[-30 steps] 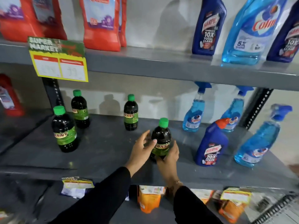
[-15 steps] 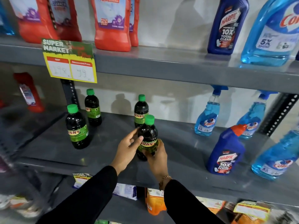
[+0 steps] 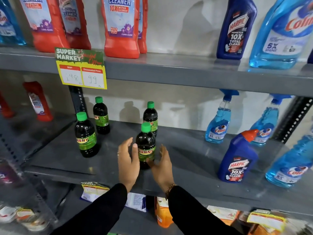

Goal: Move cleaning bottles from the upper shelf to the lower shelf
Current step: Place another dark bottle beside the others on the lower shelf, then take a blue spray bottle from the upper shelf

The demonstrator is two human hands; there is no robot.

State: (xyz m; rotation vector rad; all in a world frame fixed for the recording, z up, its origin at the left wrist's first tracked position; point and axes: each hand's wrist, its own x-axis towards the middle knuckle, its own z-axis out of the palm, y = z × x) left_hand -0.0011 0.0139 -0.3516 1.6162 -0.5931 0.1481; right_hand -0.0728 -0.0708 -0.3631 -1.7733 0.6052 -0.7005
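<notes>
A dark bottle with a green cap and green label (image 3: 146, 145) stands upright on the lower grey shelf (image 3: 186, 167). My left hand (image 3: 127, 161) is open just left of it, thumb near its shoulder. My right hand (image 3: 161, 164) is open at its right, the thumb touching its base. Three more green-capped dark bottles stand behind: front left (image 3: 86, 135), back left (image 3: 101, 116) and directly behind (image 3: 150, 116). On the upper shelf (image 3: 169, 68) stand red cleaner bottles (image 3: 121, 26), a dark blue Harpic bottle (image 3: 236, 28) and a large blue Colin bottle (image 3: 281, 33).
Blue Colin spray bottles (image 3: 218, 121) and a dark blue Harpic bottle with an orange cap (image 3: 238, 158) stand on the lower shelf to the right. A yellow price tag (image 3: 81, 68) hangs from the upper shelf's edge. Packets lie on the shelf below (image 3: 162, 212).
Both hands have let go of the green-capped bottle, which now stands on the lower shelf further left than a second ago. The fingers have spread apart beside it.
</notes>
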